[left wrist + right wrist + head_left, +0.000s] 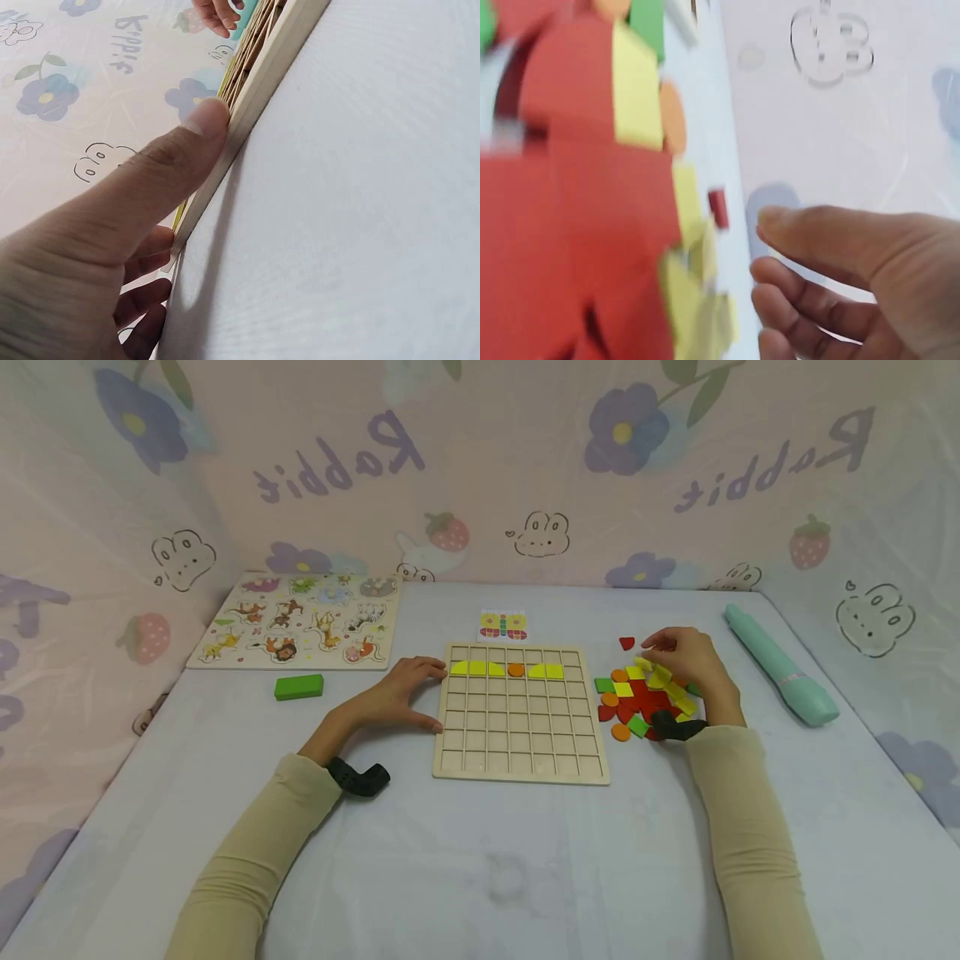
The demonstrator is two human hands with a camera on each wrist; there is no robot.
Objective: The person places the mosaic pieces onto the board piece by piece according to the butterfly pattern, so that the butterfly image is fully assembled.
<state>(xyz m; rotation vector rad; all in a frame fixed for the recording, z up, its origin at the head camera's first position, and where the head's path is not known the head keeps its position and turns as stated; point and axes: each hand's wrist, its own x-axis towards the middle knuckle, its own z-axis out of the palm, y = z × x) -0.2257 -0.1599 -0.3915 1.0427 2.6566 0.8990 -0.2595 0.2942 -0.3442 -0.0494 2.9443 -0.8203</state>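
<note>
A wooden grid board [487, 743] lies before me, with yellow pieces [477, 669] and an orange disc [516, 670] in its second row from the back. My left hand [401, 692] is spread along the board's left edge, thumb and fingertips touching it; the left wrist view shows the thumb [161, 169] against the rim. Right of the board is a heap of red, yellow, green and orange tiles [648, 697]. My right hand [686, 658] hovers at the heap's far side, near some yellow tiles [660, 677]. Nothing shows between its loosely bent fingers [787, 300].
Behind the board lies a small butterfly pattern card [503, 625]. An animal puzzle board [300, 622] is at the back left, with a green block [298, 687] in front. A mint-green, tapered object [780, 664] lies at the right. One red tile [627, 643] sits apart behind the heap.
</note>
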